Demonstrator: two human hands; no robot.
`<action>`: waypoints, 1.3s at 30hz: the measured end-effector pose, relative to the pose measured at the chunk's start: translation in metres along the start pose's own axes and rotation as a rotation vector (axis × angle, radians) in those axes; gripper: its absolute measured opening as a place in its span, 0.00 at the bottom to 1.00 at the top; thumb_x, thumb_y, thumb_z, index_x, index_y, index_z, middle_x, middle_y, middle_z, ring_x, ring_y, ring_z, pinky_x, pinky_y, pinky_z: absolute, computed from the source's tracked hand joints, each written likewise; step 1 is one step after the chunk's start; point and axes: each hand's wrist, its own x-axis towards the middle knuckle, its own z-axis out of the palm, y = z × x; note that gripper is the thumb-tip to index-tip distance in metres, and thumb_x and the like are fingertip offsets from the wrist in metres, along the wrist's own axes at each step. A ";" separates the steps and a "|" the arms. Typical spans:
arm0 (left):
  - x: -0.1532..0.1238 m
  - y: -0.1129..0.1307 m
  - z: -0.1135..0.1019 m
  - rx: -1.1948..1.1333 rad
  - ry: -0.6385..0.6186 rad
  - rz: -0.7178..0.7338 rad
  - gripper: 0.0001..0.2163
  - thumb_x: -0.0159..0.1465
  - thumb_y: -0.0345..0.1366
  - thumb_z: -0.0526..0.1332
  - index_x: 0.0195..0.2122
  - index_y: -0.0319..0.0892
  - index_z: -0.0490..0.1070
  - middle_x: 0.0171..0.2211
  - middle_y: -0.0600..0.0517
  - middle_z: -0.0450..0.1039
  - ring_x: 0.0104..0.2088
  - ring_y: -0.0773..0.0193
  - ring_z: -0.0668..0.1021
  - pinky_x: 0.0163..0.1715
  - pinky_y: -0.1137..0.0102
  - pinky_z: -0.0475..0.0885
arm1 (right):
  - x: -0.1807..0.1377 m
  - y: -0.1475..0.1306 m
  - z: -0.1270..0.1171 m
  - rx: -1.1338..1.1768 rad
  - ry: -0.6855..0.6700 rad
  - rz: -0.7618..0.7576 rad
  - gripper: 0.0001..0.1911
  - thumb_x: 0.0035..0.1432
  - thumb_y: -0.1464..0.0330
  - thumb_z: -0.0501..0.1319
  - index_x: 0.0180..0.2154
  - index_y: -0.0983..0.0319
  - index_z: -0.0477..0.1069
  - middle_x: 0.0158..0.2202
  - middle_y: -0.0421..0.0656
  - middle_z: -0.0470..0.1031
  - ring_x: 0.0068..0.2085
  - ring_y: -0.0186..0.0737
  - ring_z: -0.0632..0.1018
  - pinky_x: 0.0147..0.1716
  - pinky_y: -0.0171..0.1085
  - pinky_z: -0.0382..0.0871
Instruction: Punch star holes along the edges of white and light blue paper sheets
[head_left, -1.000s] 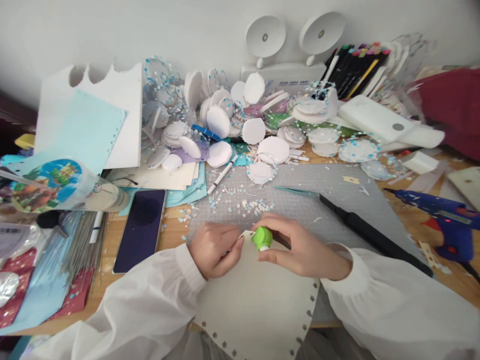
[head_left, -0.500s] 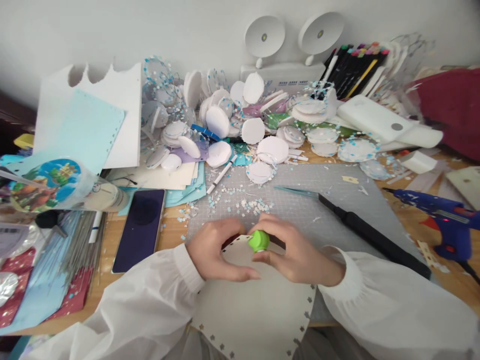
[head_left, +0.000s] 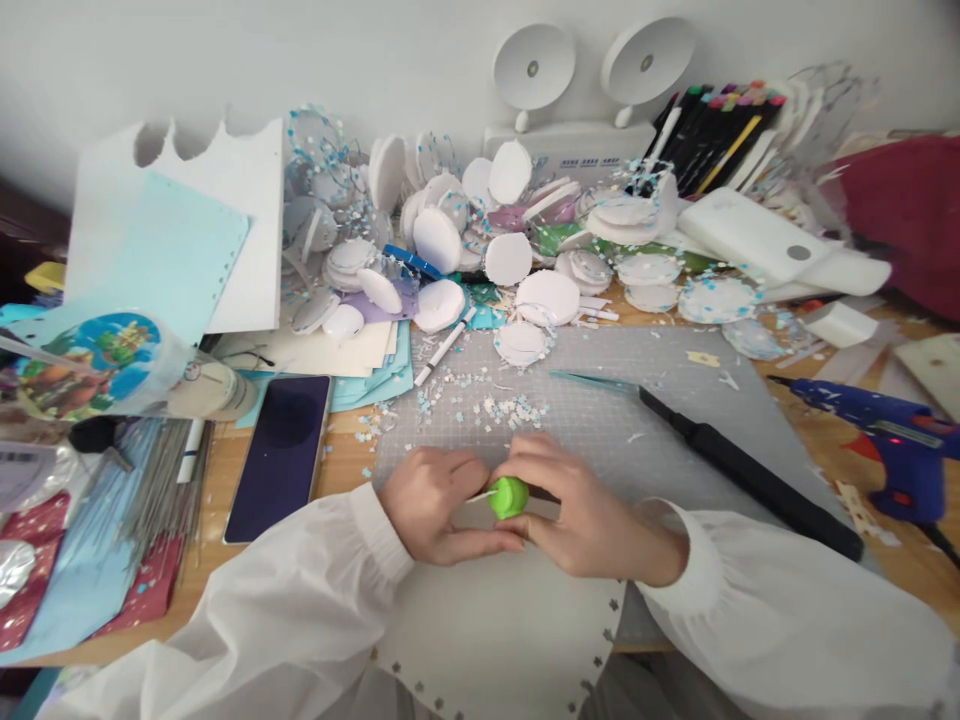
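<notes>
My right hand (head_left: pixel 581 505) is closed around a small bright green craft punch (head_left: pixel 509 496), gripping it between thumb and fingers. The punch sits at the far edge of a cream sheet of paper (head_left: pixel 487 620), whose sides carry rows of small flower-shaped holes. My left hand (head_left: pixel 442 505) pinches that sheet just left of the punch, thumb on the near side and fingers curled behind. Both hands are close together over the front of the grey cutting mat (head_left: pixel 600 435). Small white and blue paper flowers (head_left: pixel 510 408) lie scattered beyond them.
Tweezers (head_left: pixel 596 380) and a black-handled tool (head_left: pixel 750 475) lie right, near a blue glue gun (head_left: pixel 885 430). A phone (head_left: pixel 281 455) and printed cup (head_left: pixel 105 365) stand left. White round discs (head_left: pixel 439 240) and flower-dotted wires pile up behind, before a twin-headed lamp (head_left: pixel 534 68).
The green punch and my right hand have shifted slightly left and nearer to me. The paper's far edge has turned and sunk lower between my hands, and my left thumb is closer to the punch.
</notes>
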 end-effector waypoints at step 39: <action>0.000 -0.003 -0.006 -0.308 -0.002 -0.262 0.20 0.70 0.39 0.42 0.28 0.38 0.68 0.25 0.49 0.71 0.27 0.65 0.73 0.29 0.72 0.66 | -0.001 0.002 -0.012 -0.070 0.011 0.053 0.09 0.52 0.68 0.66 0.33 0.63 0.67 0.31 0.41 0.67 0.35 0.39 0.68 0.38 0.40 0.59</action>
